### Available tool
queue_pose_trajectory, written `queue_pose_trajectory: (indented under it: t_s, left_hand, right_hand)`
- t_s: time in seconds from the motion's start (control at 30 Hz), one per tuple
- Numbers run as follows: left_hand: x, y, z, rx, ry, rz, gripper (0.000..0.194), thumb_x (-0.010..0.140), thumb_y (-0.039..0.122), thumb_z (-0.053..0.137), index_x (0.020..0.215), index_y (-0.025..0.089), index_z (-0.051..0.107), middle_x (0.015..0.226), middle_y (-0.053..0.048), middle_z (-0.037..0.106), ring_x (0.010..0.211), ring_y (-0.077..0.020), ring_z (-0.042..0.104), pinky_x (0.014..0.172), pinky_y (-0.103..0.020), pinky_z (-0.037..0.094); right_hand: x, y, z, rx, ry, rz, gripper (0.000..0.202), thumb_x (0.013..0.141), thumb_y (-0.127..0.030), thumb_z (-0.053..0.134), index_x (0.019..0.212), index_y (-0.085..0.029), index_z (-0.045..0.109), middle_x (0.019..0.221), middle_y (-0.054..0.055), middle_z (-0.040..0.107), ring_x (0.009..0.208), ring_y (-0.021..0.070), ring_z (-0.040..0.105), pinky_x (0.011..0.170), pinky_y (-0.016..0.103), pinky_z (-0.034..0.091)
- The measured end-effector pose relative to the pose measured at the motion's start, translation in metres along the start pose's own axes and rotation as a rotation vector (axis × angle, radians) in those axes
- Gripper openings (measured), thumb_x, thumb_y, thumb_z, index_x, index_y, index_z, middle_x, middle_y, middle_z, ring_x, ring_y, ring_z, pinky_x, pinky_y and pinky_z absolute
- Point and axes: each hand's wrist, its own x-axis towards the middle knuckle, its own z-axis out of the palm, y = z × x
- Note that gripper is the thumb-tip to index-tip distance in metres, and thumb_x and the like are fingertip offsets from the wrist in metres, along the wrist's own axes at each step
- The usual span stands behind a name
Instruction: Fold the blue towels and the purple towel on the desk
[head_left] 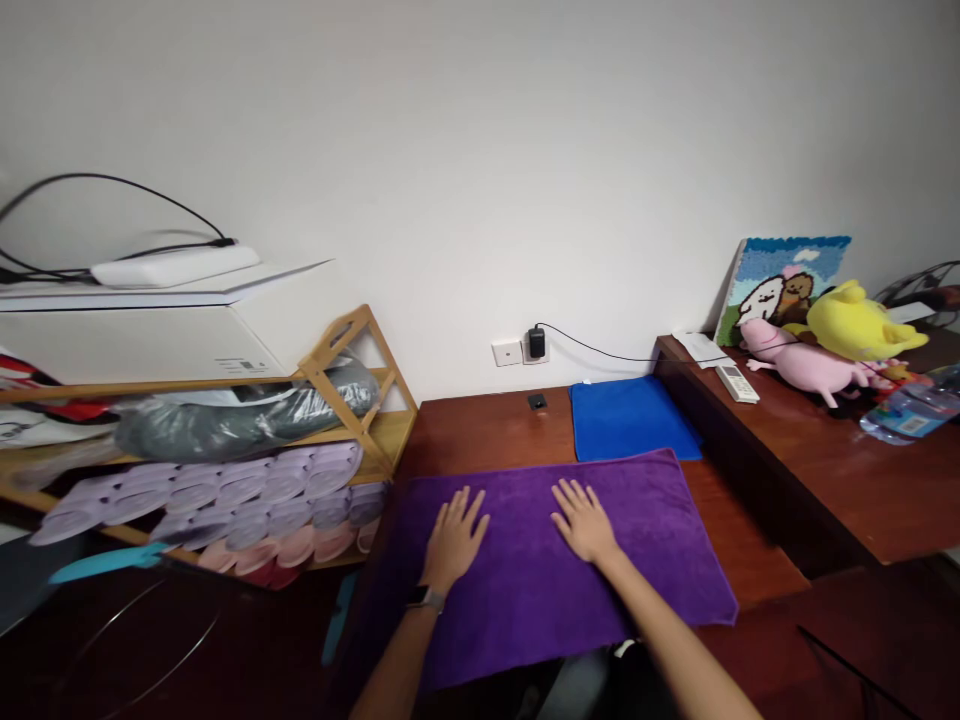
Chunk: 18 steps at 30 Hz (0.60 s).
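Note:
A purple towel [525, 600] lies spread over the front of the reddish-brown desk [480, 430], its near edge hanging past the desk's front. My left hand [455, 540] rests flat on its left part, fingers spread, with a watch [426, 598] on the wrist. Farther right, my right hand [583, 522] lies palm down on the same towel, fingers stretched out. Neither hand holds anything. Behind the towel's far edge is a folded blue cloth [630, 415], which the purple one partly meets or overlaps.
On the left stands a wooden rack [367, 400] with slippers [274, 485] and a white box [150, 335]. A higher desk [832, 475] at right bears plush toys [810, 370], a remote [737, 383] and a bottle [909, 410]. A black charger [536, 342] sits in the wall socket.

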Motion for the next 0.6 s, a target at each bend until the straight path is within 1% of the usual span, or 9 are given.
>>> queue_pose_trajectory:
  t_s: [0.03, 0.1, 0.13, 0.2, 0.27, 0.33, 0.47, 0.53, 0.6]
  left_hand:
    - [-0.006, -0.025, -0.002, 0.029, 0.009, -0.046, 0.06, 0.108, 0.049, 0.037, 0.158, 0.022, 0.056, 0.166, -0.019, 0.05, 0.153, -0.0366, 0.048, 0.123, -0.062, 0.04]
    - [-0.016, -0.073, -0.007, 0.071, 0.03, -0.103, 0.062, 0.106, 0.048, 0.035, 0.157, 0.019, 0.056, 0.164, -0.02, 0.052, 0.154, -0.0384, 0.047, 0.121, -0.065, 0.041]
    - [-0.02, -0.091, -0.01, 0.089, 0.03, -0.121, 0.063, 0.105, 0.047, 0.033, 0.157, 0.018, 0.056, 0.164, -0.02, 0.052, 0.154, -0.0387, 0.046, 0.12, -0.066, 0.041]
    - [-0.025, -0.113, -0.013, 0.119, 0.019, -0.153, 0.065, 0.104, 0.044, 0.033, 0.156, 0.015, 0.056, 0.165, -0.021, 0.05, 0.155, -0.0386, 0.044, 0.121, -0.065, 0.04]
    - [-0.026, -0.114, -0.015, 0.146, -0.001, -0.175, 0.066, 0.102, 0.043, 0.033, 0.157, 0.013, 0.054, 0.167, -0.022, 0.047, 0.156, -0.0378, 0.043, 0.123, -0.062, 0.038]
    - [-0.023, -0.106, -0.017, 0.161, -0.013, -0.196, 0.066, 0.102, 0.042, 0.034, 0.159, 0.014, 0.053, 0.167, -0.02, 0.047, 0.157, -0.0366, 0.042, 0.124, -0.061, 0.036]
    - [-0.017, -0.095, -0.027, 0.162, -0.014, -0.231, 0.066, 0.1, 0.041, 0.035, 0.158, 0.015, 0.054, 0.165, -0.019, 0.051, 0.154, -0.0358, 0.046, 0.125, -0.059, 0.036]
    - [-0.013, -0.091, -0.036, 0.153, 0.01, -0.237, 0.065, 0.099, 0.039, 0.036, 0.153, 0.01, 0.058, 0.163, -0.021, 0.054, 0.152, -0.0376, 0.048, 0.125, -0.058, 0.036]
    - [-0.009, -0.075, -0.047, 0.125, 0.071, -0.224, 0.062, 0.1, 0.036, 0.035, 0.147, 0.008, 0.064, 0.157, -0.023, 0.059, 0.149, -0.0392, 0.05, 0.124, -0.059, 0.036]
  right_hand:
    - [-0.005, 0.026, -0.007, -0.033, -0.011, 0.056, 0.064, 0.112, -0.05, 0.029, 0.17, -0.025, 0.036, 0.176, 0.003, 0.031, 0.165, 0.0267, 0.025, 0.134, 0.053, 0.019]
    - [-0.019, 0.088, -0.022, -0.106, -0.017, 0.206, 0.064, 0.111, -0.047, 0.028, 0.17, -0.023, 0.035, 0.176, 0.005, 0.03, 0.165, 0.0274, 0.024, 0.134, 0.054, 0.019]
    - [-0.027, 0.119, -0.029, -0.14, -0.013, 0.294, 0.065, 0.11, -0.045, 0.027, 0.17, -0.022, 0.035, 0.176, 0.006, 0.03, 0.165, 0.0276, 0.024, 0.134, 0.054, 0.018]
    - [-0.042, 0.173, -0.038, -0.174, -0.002, 0.407, 0.067, 0.109, -0.045, 0.023, 0.171, -0.02, 0.034, 0.176, 0.007, 0.029, 0.165, 0.0273, 0.024, 0.134, 0.052, 0.019]
    - [-0.053, 0.207, -0.04, -0.187, 0.009, 0.436, 0.069, 0.108, -0.045, 0.02, 0.171, -0.019, 0.032, 0.177, 0.007, 0.028, 0.165, 0.0259, 0.023, 0.133, 0.051, 0.02]
    - [-0.058, 0.22, -0.037, -0.193, 0.018, 0.429, 0.071, 0.108, -0.047, 0.018, 0.171, -0.019, 0.032, 0.177, 0.006, 0.028, 0.165, 0.0248, 0.022, 0.134, 0.05, 0.02]
    - [-0.056, 0.215, -0.032, -0.166, 0.043, 0.438, 0.07, 0.107, -0.049, 0.018, 0.17, -0.023, 0.036, 0.177, 0.004, 0.032, 0.165, 0.0241, 0.023, 0.133, 0.05, 0.02]
    - [-0.052, 0.216, -0.035, -0.088, 0.057, 0.453, 0.069, 0.106, -0.05, 0.023, 0.167, -0.025, 0.042, 0.175, 0.004, 0.036, 0.164, 0.0248, 0.027, 0.133, 0.051, 0.022]
    - [-0.046, 0.223, -0.042, 0.056, 0.141, 0.471, 0.067, 0.104, -0.052, 0.029, 0.159, -0.026, 0.056, 0.171, 0.005, 0.045, 0.159, 0.0258, 0.038, 0.131, 0.05, 0.028]
